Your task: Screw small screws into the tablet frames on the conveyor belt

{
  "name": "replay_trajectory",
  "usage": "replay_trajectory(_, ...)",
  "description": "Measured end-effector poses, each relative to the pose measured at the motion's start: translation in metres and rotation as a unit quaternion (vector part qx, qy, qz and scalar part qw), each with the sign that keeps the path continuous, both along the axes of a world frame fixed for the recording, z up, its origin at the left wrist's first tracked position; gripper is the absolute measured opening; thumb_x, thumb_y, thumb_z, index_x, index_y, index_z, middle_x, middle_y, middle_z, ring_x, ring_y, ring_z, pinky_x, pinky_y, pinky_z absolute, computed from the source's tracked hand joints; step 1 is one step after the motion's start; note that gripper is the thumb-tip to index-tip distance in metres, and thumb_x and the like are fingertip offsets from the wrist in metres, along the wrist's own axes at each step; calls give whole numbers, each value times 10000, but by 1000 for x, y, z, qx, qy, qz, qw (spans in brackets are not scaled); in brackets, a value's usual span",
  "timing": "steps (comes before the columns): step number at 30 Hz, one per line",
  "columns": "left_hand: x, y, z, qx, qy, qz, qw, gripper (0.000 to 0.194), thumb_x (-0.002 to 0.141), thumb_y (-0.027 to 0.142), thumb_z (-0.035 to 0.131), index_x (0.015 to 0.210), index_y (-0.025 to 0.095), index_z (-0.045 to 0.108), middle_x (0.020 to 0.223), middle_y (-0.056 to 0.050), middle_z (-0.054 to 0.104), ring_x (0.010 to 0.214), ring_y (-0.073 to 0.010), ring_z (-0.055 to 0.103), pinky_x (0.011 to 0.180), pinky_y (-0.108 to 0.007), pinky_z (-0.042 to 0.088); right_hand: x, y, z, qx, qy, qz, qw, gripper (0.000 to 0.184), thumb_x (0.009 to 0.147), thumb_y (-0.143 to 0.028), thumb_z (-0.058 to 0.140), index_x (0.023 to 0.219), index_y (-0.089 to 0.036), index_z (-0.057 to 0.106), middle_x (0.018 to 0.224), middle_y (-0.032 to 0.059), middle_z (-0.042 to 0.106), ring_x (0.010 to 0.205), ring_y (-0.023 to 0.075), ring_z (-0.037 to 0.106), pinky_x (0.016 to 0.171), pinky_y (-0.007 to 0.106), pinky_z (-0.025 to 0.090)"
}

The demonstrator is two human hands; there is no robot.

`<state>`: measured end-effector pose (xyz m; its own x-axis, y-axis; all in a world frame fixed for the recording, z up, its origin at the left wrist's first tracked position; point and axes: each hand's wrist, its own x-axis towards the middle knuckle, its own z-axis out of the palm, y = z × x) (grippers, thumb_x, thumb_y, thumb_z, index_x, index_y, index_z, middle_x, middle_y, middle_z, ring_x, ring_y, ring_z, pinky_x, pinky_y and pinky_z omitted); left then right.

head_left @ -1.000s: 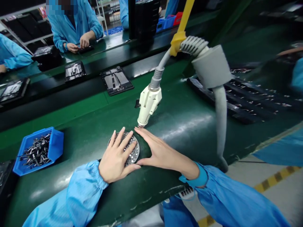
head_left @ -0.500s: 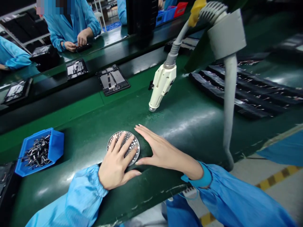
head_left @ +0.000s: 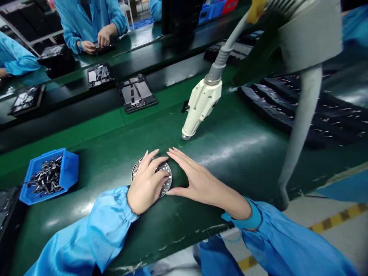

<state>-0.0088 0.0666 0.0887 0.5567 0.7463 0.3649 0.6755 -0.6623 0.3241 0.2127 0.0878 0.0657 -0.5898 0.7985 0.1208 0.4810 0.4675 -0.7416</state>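
Note:
A round metal plate [head_left: 167, 181] with many small holes lies on the green bench top in front of me. Over its left and middle part is my left hand [head_left: 147, 187], palm down, with bent fingers spread apart and fingertips at the plate's surface. The left thumb is tucked out of sight beneath the palm, and I cannot tell whether any small piece is under the fingers. Beside the plate's right edge, my right hand [head_left: 198, 180] is open. Its thumb and fingers form a wide C, the tips close to the rim, and nothing shows between them.
A blue bin [head_left: 69, 170] of small black-and-silver parts stands to the left. A cream nozzle [head_left: 199, 105] on a grey hose hangs beyond my hands. Opened tablets [head_left: 138, 94] sit farther back, black strips [head_left: 276, 103] lie right, and a co-worker's hands [head_left: 105, 36] are opposite.
My left hand has gone from lying flat with its thumb out to bent fingers with the thumb tucked under. My right hand has barely moved. The view has shifted slightly.

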Motion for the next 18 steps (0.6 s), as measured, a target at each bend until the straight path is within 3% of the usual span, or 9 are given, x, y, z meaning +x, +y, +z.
replay_trajectory(3, 1, 3, 3, -7, -10, -8, 1000, 194, 1000, 177, 586, 939, 173, 770, 1338, -136, 699, 1436, -374, 520, 1189, -670, 452, 1, 0, -2, 4, -1, -8, 1000, 1060, 850, -584, 785, 1679, -220, 236, 1709, 166, 346, 1599, 367, 297, 1276, 593, 377)
replay_trajectory(6, -19, -1, 8, 7, -36, 1, 999, 201, 1004, 146, 576, 1094, 187, 751, 1393, -127, 680, 1469, -340, 499, 1240, -656, 391, 4, -2, -1, 9, -3, -1, 1000, 1089, 843, -597, 786, 1687, -231, 203, 1715, 167, 334, 1594, 371, 308, 1278, 593, 370)
replay_trajectory(9, -53, -12, 13, -5, -67, 92, 993, 256, 1012, 135, 566, 1231, 186, 688, 1418, -134, 668, 1444, -286, 539, 1235, -557, 436, 6, -4, 3, 8, -20, 26, 999, 1158, 812, -621, 804, 1693, -220, 167, 1729, 176, 293, 1600, 379, 286, 1281, 582, 368)
replay_trajectory(13, -89, -30, 8, -36, -86, 211, 973, 224, 1020, 218, 590, 1226, 190, 675, 1335, -129, 712, 1250, -243, 685, 1068, -411, 582, -5, 2, 14, 31, -51, 91, 994, 1231, 772, -604, 847, 1697, -213, 134, 1741, 182, 253, 1615, 375, 246, 1284, 556, 371)
replay_trajectory(18, -96, -34, 1, -47, -119, 226, 966, 208, 1022, 246, 585, 1194, 179, 681, 1242, -118, 743, 1142, -213, 723, 915, -310, 619, -38, 22, 21, 74, -88, 189, 975, 1256, 665, -560, 938, 1660, -173, 275, 1723, 228, 280, 1619, 431, 210, 1305, 621, 272)
